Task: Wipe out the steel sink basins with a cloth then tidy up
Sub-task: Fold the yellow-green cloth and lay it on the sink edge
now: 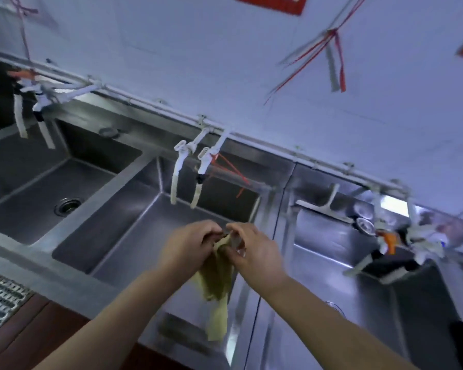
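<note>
A yellow cloth [216, 284] hangs in a limp strip over the middle steel sink basin [134, 231]. My left hand [187, 247] and my right hand [254, 252] meet above that basin. Both pinch the cloth's top edge with curled fingers, close together. The cloth's lower end dangles down to the basin's front rim. Another basin [38, 193] with a round drain [68, 205] lies to the left. A third basin [358, 276] is to the right.
White taps [190, 166] with hose ends hang over the middle basin's back. More taps [35, 102] stand at the left, and others with an orange part [390, 243] at the right. A squeegee [324, 206] leans in the right basin. A floor grate [0, 303] sits at bottom left.
</note>
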Tool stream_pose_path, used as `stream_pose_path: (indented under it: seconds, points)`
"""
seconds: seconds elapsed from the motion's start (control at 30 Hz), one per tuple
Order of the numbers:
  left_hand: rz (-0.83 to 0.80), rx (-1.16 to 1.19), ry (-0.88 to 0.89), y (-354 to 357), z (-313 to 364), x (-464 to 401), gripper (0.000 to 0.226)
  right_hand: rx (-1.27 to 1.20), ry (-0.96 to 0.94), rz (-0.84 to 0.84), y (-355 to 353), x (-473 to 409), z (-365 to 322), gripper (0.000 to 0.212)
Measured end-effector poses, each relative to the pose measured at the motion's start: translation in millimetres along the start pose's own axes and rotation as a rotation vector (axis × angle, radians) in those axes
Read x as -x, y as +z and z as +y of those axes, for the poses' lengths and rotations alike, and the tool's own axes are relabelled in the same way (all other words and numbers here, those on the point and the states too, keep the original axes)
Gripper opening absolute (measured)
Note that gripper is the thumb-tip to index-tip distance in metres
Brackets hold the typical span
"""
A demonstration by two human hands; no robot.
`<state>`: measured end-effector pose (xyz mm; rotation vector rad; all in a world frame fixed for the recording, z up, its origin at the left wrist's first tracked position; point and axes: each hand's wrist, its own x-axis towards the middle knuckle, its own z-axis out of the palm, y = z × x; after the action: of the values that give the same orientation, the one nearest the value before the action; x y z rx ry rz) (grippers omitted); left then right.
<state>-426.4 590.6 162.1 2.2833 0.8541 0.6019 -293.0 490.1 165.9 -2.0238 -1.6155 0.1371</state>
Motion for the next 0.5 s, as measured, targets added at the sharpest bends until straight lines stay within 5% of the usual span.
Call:
stream_pose_path:
  seconds: [0.37,0.5]
  points:
    - [-0.113,0.052,0.250,107.8,180.2,-15.6,0.003,0.097,0.186,0.279,-117.1,129.5,103.6,0.062]
    - [-0.160,0.099,0.272,161.8,246.8,4.7,0.004,0.077,0.213,0.408,-152.1,183.0,139.9,0.049]
